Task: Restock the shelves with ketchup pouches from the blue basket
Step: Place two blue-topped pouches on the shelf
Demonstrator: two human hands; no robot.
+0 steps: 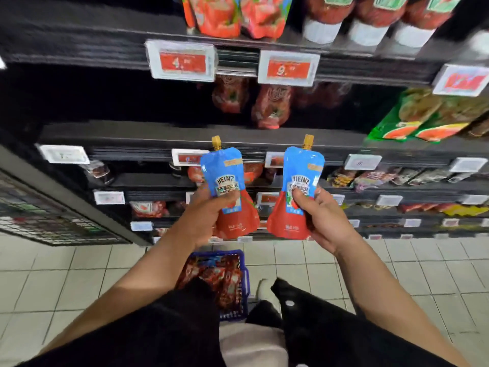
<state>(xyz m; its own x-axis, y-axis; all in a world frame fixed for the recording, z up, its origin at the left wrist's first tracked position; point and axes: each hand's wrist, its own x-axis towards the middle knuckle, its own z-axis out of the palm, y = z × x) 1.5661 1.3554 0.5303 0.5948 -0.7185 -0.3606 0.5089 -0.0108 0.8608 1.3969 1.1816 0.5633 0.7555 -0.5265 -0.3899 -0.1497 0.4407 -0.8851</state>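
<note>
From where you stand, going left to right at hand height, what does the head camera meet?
Left hand → left ketchup pouch → right ketchup pouch → right hand. Each hand grips its pouch upright, spout up, in front of the shelves.

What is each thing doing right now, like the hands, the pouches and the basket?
Left hand: grips the left pouch.
Right hand: grips the right pouch.
Left pouch: upright, cap on, held up before the shelves.
Right pouch: upright, cap on, held up.
Blue basket: on the floor, pouches inside.
Middle shelf: partly stocked.
</note>
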